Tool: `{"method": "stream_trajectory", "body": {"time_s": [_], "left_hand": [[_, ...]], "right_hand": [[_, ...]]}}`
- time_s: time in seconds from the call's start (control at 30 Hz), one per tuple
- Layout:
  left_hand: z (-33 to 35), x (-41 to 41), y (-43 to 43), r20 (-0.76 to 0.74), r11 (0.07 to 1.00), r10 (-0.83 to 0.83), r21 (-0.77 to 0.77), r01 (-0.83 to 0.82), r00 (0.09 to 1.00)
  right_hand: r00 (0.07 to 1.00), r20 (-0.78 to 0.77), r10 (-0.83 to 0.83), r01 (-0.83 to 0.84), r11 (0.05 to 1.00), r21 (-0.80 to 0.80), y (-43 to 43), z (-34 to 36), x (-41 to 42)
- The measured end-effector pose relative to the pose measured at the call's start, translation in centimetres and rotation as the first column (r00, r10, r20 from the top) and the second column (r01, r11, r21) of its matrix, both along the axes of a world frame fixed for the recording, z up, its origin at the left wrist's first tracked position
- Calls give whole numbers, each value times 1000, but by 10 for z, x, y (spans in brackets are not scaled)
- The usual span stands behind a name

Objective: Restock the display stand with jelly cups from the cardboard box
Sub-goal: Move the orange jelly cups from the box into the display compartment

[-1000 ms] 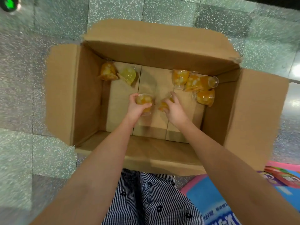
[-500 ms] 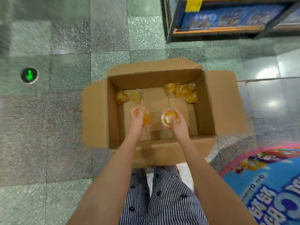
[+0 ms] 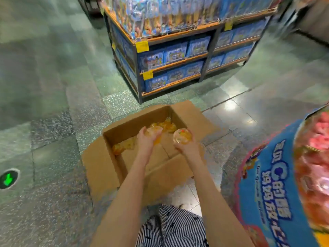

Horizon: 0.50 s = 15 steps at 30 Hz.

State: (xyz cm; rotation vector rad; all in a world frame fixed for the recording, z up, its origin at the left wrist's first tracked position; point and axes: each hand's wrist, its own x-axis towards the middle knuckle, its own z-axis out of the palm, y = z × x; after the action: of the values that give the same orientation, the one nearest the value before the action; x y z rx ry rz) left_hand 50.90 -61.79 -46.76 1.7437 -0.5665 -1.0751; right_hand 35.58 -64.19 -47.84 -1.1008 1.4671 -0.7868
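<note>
Two cups (image 3: 182,138) gripped, one per hand (image 3: 187,147); swinging toward the stand (image 3: 277,184) could drop one.

Orange jelly cups (image 3: 168,125), seemingly tipped, loose in open cardboard box (image 3: 131,123)

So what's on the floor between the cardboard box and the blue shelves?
Nothing. In the head view, only bare speckled floor tiles lie between the cardboard box and the blue shelves.
</note>
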Motion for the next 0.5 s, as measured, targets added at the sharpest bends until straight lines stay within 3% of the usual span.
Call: {"method": "stream_trajectory", "body": {"time_s": [0.3, 0.5], "left_hand": [[41, -132, 6, 92, 958, -276, -57, 282, 957], [49, -258, 33, 115, 898, -420, -89, 431, 900]], "right_hand": [[954, 110, -279, 292, 948, -127, 62, 49, -135], [877, 29, -479, 476, 859, -188, 117, 55, -263]]}}
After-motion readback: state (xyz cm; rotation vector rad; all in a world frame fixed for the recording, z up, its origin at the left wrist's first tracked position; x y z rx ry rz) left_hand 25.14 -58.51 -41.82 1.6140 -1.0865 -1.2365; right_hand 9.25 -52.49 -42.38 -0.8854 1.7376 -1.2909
